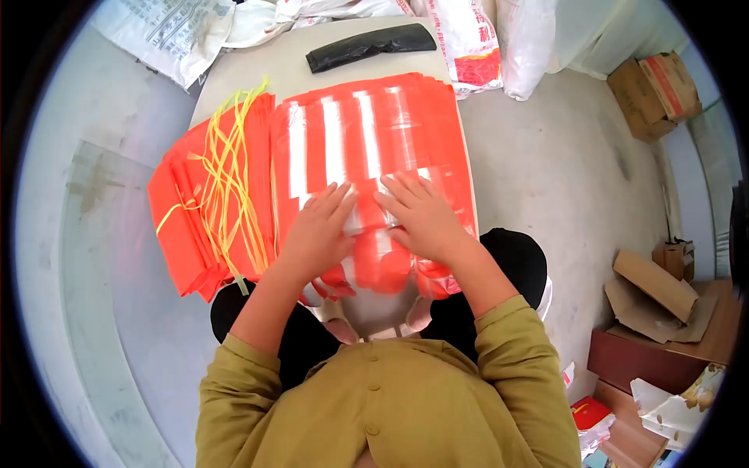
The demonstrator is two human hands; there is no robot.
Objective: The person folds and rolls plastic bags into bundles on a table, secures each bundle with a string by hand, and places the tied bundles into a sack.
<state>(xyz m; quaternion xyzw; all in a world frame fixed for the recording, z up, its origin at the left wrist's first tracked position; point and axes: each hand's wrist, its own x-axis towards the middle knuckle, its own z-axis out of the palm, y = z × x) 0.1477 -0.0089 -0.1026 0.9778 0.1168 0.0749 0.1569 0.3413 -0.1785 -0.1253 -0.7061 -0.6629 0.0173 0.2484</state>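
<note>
Both hands rest flat on a wide stack of red plastic sheets (425,117) with shiny clear stripes. My left hand (320,230) lies left of the middle, its fingers spread and pointing up the stack. To its right, my right hand (421,214) presses on the same stack with fingers apart. The near edge of the sheets hangs crumpled over the table's front edge. Beside the stack on the left lies a pile of folded red material (175,171), with loose yellow strings (234,156) across it.
A black rolled bag (370,48) lies at the far end of the table (273,64). White printed sacks (468,47) stand beyond it. Cardboard boxes (644,97) sit at the upper right, and an opened carton (655,300) is at the lower right.
</note>
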